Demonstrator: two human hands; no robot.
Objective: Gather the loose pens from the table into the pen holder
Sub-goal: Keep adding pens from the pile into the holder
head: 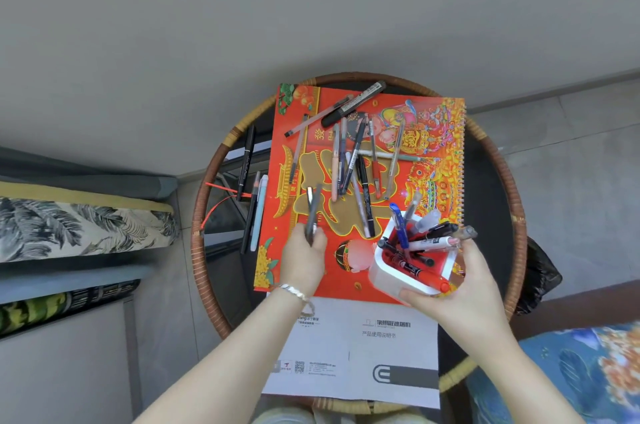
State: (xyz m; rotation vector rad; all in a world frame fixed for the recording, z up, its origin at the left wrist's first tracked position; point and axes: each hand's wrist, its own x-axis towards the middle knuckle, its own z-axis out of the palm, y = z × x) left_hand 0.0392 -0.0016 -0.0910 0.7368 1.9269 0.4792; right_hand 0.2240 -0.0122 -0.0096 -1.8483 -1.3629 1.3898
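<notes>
A white pen holder (391,276) with a red inside stands tilted at the near right of the red calendar, with several pens and markers in it. My right hand (460,288) grips its near side and right wall. My left hand (303,259) holds two dark pens (313,212) lifted just above the calendar's near left. Several loose pens (353,163) lie crossed in a heap on the calendar's middle. A thick black marker (353,104) and a clear pen (317,120) lie at its far edge. A black pen (246,160) and a pale blue pen (259,212) rest on the glass to the left.
The red spiral-bound calendar (433,153) covers most of a round glass table with a rattan rim (204,181). A white manual (353,347) lies at the near edge under my arms. Cushioned seats stand at the left (79,226) and near right (571,371).
</notes>
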